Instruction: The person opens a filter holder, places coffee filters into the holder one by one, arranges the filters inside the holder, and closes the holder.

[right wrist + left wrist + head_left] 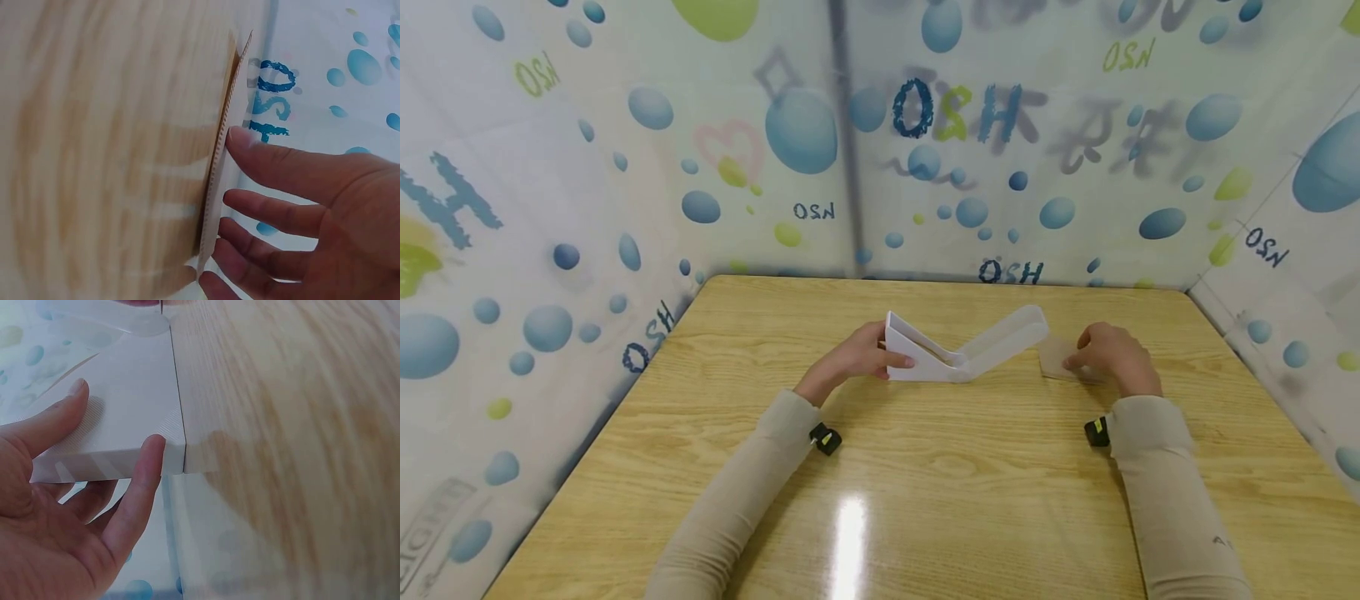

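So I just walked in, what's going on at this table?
A person is working with both bare hands at a wooden table. The left hand grips one end of a white case, thumb on its near side, and the case's translucent lid is tilted up and open to the right. Just past that lid, the right hand has its fingertips at a thin, flat sheet by the tabletop. I can't tell what the sheet is for.

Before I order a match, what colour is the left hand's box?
White box, clearest in the head view.
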Demonstrator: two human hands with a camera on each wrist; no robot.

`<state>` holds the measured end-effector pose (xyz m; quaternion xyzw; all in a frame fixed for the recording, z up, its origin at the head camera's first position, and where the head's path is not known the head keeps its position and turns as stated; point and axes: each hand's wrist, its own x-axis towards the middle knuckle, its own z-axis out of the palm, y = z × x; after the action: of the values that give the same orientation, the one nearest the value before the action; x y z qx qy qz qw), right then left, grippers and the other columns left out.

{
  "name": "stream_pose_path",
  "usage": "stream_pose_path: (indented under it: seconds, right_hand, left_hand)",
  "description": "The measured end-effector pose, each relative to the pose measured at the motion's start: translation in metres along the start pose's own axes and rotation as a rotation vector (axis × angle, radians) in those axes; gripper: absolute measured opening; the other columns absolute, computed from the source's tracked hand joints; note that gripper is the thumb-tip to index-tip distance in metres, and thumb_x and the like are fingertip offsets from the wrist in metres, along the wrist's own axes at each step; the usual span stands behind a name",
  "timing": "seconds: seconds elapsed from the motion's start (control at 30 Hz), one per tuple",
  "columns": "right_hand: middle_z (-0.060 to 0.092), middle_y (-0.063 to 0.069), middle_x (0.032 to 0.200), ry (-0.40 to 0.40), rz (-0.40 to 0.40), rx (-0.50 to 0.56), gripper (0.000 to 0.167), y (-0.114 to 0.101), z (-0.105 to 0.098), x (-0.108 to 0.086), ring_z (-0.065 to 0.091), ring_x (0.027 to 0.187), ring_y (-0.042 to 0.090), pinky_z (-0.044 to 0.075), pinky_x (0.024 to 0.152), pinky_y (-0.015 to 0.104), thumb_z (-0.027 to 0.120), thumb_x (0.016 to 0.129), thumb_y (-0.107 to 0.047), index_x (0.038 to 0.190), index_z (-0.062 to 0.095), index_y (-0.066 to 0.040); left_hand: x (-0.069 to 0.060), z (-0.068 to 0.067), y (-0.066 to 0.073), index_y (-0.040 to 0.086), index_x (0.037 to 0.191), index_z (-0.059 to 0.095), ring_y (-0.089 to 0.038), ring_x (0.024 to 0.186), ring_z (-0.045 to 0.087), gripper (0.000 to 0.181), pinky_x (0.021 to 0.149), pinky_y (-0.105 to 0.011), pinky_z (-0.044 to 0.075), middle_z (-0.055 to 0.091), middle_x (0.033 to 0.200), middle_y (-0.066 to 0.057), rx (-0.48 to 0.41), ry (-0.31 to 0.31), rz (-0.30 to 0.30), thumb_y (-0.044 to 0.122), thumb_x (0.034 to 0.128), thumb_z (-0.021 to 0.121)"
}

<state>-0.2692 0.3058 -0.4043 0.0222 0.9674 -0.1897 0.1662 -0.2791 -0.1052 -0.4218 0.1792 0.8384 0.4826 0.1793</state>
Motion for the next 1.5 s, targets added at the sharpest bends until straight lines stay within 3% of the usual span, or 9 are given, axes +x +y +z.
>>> stream_pose_path:
  seconds: [0.23,1.13,1.5]
  right_hand:
    - [0.058,0.032,0.129,0.001,0.005,0.017,0.056,-0.0019,0.0008,0.0003,0.056,0.107,0.042,0.050,0.088,0.054,0.073,0.094,-0.028,0.128,0.054,0.012]
    - [0.057,0.034,0.132,-0.009,0.019,0.027,0.056,-0.0039,-0.0010,0.0027,0.057,0.110,0.044,0.052,0.089,0.055,0.074,0.093,-0.026,0.128,0.055,0.014]
    - [0.063,0.025,0.106,0.019,-0.033,0.021,0.047,-0.0073,0.0001,0.0030,0.058,0.088,0.033,0.050,0.074,0.041,0.076,0.091,-0.022,0.116,0.056,0.012]
  left_hand:
    - [0.0004,-0.0001,-0.0006,0.008,0.130,0.061,-0.021,0.097,0.066,0.041,0.066,-0.030,0.058,0.070,0.123,-0.016,-0.005,-0.004,0.002,0.017,0.0939,0.077]
    - [0.0012,-0.0001,-0.0003,0.009,0.130,0.061,-0.021,0.095,0.065,0.040,0.065,-0.031,0.057,0.070,0.122,-0.016,-0.009,0.000,0.009,0.016,0.0941,0.077]
    - [0.0006,-0.0002,-0.0013,0.008,0.130,0.061,-0.022,0.096,0.066,0.042,0.065,-0.030,0.058,0.070,0.122,-0.016,-0.006,0.004,0.012,0.017,0.0933,0.078]
